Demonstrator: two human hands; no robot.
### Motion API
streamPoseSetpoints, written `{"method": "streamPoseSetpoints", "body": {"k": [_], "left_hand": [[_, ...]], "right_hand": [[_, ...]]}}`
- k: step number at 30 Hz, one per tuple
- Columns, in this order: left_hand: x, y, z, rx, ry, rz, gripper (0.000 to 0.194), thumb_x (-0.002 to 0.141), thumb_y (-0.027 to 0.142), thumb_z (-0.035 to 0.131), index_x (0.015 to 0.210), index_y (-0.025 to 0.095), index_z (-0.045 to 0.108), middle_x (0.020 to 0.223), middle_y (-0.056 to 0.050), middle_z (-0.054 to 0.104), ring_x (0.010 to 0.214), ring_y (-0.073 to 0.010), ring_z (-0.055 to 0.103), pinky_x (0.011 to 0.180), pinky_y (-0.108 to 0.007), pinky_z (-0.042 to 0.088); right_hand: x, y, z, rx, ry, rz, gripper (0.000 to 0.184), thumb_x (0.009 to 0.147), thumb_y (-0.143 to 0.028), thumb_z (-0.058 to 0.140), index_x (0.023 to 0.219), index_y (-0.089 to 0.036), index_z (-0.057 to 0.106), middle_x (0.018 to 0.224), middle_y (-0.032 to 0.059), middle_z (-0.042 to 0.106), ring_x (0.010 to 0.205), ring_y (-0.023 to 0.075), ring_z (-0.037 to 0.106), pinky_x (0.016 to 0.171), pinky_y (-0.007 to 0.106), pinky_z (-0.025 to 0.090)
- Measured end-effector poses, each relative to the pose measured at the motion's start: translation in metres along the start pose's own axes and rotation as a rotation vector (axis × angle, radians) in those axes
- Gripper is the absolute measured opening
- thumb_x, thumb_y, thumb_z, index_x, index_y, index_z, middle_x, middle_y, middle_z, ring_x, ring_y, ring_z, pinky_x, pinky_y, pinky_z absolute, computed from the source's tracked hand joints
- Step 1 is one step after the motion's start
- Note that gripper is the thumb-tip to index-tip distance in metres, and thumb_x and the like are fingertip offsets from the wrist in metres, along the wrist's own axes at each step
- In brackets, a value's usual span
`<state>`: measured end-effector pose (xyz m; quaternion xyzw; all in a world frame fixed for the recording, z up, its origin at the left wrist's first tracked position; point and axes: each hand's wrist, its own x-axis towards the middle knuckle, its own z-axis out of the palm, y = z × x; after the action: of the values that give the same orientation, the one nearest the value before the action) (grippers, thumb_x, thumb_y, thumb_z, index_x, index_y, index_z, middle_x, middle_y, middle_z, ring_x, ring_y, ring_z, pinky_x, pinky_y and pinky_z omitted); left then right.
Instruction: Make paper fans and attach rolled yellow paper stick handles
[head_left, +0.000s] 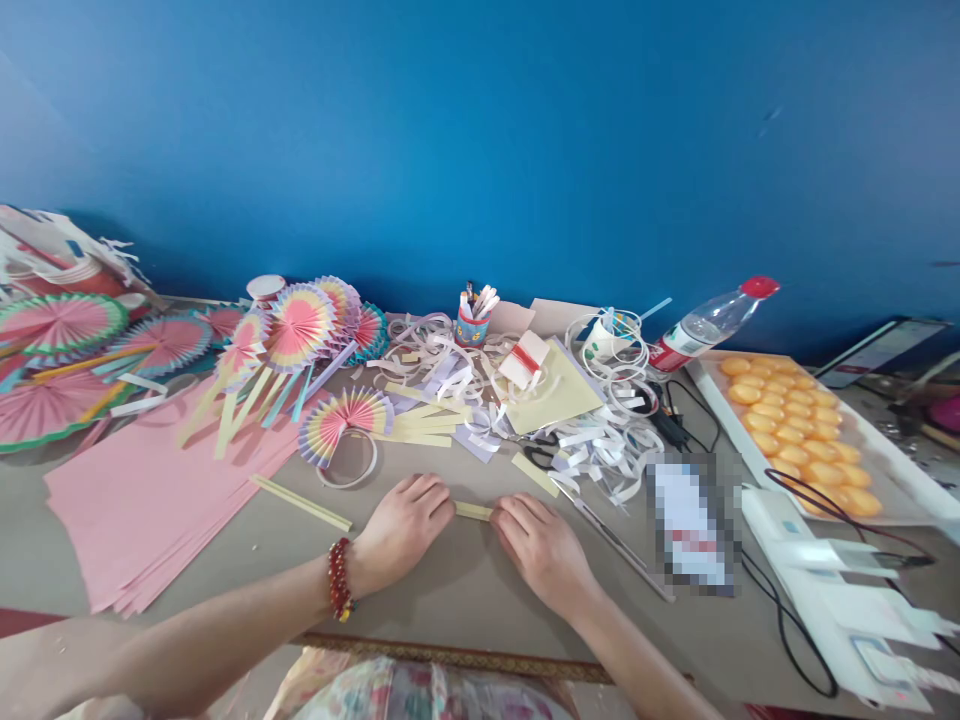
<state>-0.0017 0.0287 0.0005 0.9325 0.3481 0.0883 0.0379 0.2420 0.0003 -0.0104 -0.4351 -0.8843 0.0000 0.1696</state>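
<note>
A narrow yellow paper strip [472, 511] lies across the near part of the table, pressed at its two ends. My left hand [405, 530], with a red bead bracelet at the wrist, has its fingers closed over the left end. Over the right end are the closed fingers of my right hand [541, 545]. Only the strip's middle shows between them. Left of my left hand lies a folded yellow strip [301, 502]. Beyond it rests a pleated paper fan [341, 425] in pink, yellow and purple, with a white paper ring [367, 465] beside it.
Pink paper sheets [165, 490] and several finished fans [300, 325] cover the left. White paper scraps [607, 445], scissors [540, 452] and a metal rod [615, 535] lie ahead and right. Farther right are a bottle [709, 325], a tray of yellow oval pieces [701, 385] and a power strip [817, 600].
</note>
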Motion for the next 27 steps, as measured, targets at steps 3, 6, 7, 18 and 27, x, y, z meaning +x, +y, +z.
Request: {"method": "streamPoseSetpoints", "body": {"k": [3, 6, 7, 18, 27], "left_hand": [[0.003, 0.000, 0.000, -0.004, 0.010, -0.066, 0.020, 0.099, 0.014, 0.047, 0.085, 0.018, 0.062, 0.092, -0.006, 0.061, 0.089, -0.0216, 0.055, 0.082, -0.037, 0.045], [0.007, 0.000, -0.003, -0.006, 0.009, -0.116, 0.022, 0.099, 0.016, 0.047, 0.082, 0.018, 0.061, 0.088, -0.005, 0.060, 0.087, -0.0219, 0.054, 0.082, -0.038, 0.045], [0.008, 0.000, -0.005, -0.003, 0.010, -0.135, 0.022, 0.099, 0.017, 0.047, 0.082, 0.018, 0.061, 0.088, -0.006, 0.060, 0.088, -0.0224, 0.054, 0.083, -0.039, 0.045], [0.014, -0.004, -0.002, 0.099, -0.017, -0.205, 0.012, 0.097, 0.023, 0.053, 0.091, 0.017, 0.062, 0.108, -0.010, 0.060, 0.101, -0.0269, 0.053, 0.088, -0.042, 0.044], [0.013, -0.011, 0.001, 0.139, -0.071, -0.253, 0.019, 0.096, 0.032, 0.055, 0.091, 0.016, 0.063, 0.113, -0.011, 0.060, 0.102, -0.0279, 0.052, 0.087, -0.043, 0.045]], "right_hand": [[0.000, -0.002, 0.001, -0.003, 0.006, 0.067, 0.025, 0.101, -0.015, 0.042, 0.092, -0.020, 0.065, 0.101, 0.0076, 0.068, 0.096, 0.0213, 0.062, 0.083, 0.034, 0.050], [0.001, -0.003, 0.000, -0.015, 0.004, 0.154, 0.026, 0.102, -0.017, 0.042, 0.086, -0.020, 0.062, 0.099, 0.0079, 0.066, 0.095, 0.0225, 0.061, 0.083, 0.036, 0.048], [0.001, -0.003, 0.000, -0.022, 0.006, 0.174, 0.026, 0.102, -0.019, 0.042, 0.085, -0.020, 0.061, 0.098, 0.0081, 0.065, 0.094, 0.0228, 0.060, 0.083, 0.037, 0.048], [0.000, 0.006, 0.000, -0.079, -0.028, 0.317, 0.019, 0.099, -0.029, 0.052, 0.083, -0.021, 0.057, 0.096, 0.0074, 0.060, 0.092, 0.0258, 0.055, 0.083, 0.040, 0.042], [-0.004, 0.013, -0.002, -0.091, -0.022, 0.328, 0.027, 0.100, -0.034, 0.052, 0.077, -0.020, 0.055, 0.091, 0.0065, 0.059, 0.088, 0.0250, 0.053, 0.079, 0.038, 0.040]]}}
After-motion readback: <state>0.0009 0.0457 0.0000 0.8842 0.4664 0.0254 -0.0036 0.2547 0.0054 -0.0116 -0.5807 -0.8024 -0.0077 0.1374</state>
